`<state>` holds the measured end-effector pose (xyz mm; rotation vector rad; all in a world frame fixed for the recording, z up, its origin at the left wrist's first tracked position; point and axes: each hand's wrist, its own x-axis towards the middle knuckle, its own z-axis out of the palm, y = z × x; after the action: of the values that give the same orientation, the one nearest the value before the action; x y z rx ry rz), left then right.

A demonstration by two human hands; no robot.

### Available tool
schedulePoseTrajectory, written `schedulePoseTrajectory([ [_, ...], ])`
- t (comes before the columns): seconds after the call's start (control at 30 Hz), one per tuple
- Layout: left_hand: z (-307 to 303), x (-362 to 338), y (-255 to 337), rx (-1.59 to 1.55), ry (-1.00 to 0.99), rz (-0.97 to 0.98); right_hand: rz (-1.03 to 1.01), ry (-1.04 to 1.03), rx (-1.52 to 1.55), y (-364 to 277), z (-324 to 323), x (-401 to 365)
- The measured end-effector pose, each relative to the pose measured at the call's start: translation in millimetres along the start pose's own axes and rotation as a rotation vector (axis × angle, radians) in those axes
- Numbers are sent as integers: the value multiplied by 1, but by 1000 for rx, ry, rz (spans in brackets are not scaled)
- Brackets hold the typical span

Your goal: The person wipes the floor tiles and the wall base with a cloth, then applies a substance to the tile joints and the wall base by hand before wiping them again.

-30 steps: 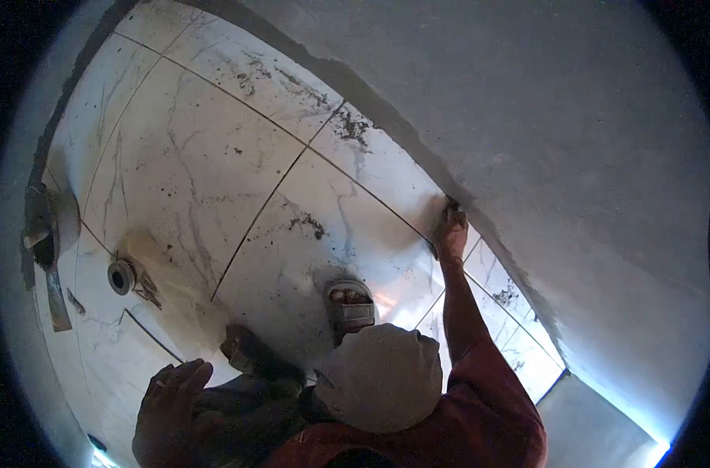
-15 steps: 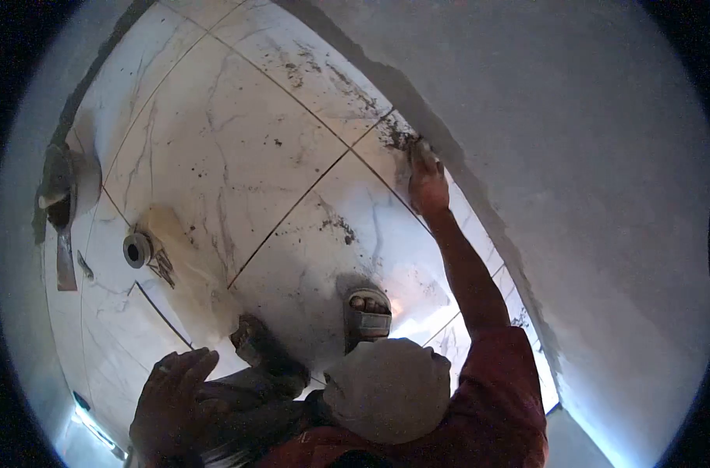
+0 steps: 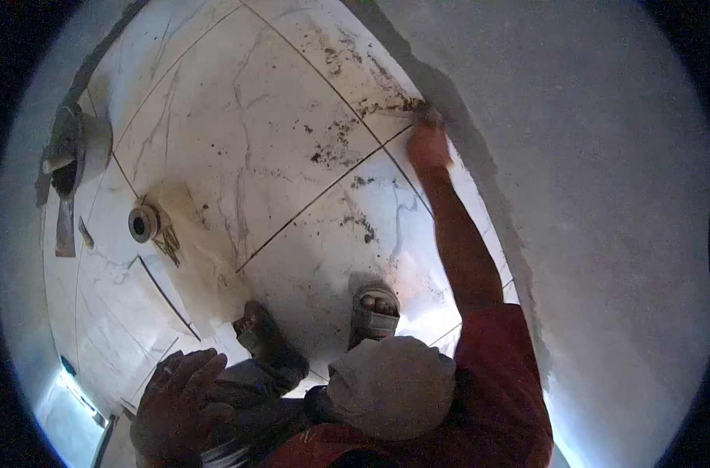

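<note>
My right hand (image 3: pixel 431 148) reaches to the far right edge of the tiled floor, low against the grey wall. It is smeared by motion, and its fingers and anything in them cannot be made out. Dark crumbs of debris (image 3: pixel 398 105) lie on the marble-patterned tile (image 3: pixel 285 117) beside it. My left hand (image 3: pixel 179 398) rests at the lower left over my leg, with a ring on a finger. Its fingers are stretched out and hold nothing visible.
A bucket (image 3: pixel 99 144) stands at the left wall, with a flat metal blade (image 3: pixel 65 234) beside it. A round ring-shaped object (image 3: pixel 143 224) lies on the floor. My sandalled feet (image 3: pixel 376 308) stand on the tiles. A plastered wall (image 3: pixel 597 195) rises at right.
My right hand has moved slightly farther along the wall edge and is now blurred. More dark debris shows on the tile to its left. My left hand stays over my leg.
</note>
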<state>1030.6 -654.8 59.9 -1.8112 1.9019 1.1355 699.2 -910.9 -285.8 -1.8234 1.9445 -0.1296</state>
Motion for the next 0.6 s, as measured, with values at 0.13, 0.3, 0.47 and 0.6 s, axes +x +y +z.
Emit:
schedulePoseTrajectory([
  [0.13, -12, 9, 4, 67, 1, 141, -317, -84, -84, -34, 57, -44],
  [0.3, -15, 1, 31, -81, -27, -102, -430, 65, -489, 7, 22, 20],
  [0.47, -26, 0, 61, -302, 406, -305, -416, 121, -699, -10, 43, -29],
  [0.6, -24, -2, 66, -582, 382, -380, -431, 118, -679, 25, 4, -2],
])
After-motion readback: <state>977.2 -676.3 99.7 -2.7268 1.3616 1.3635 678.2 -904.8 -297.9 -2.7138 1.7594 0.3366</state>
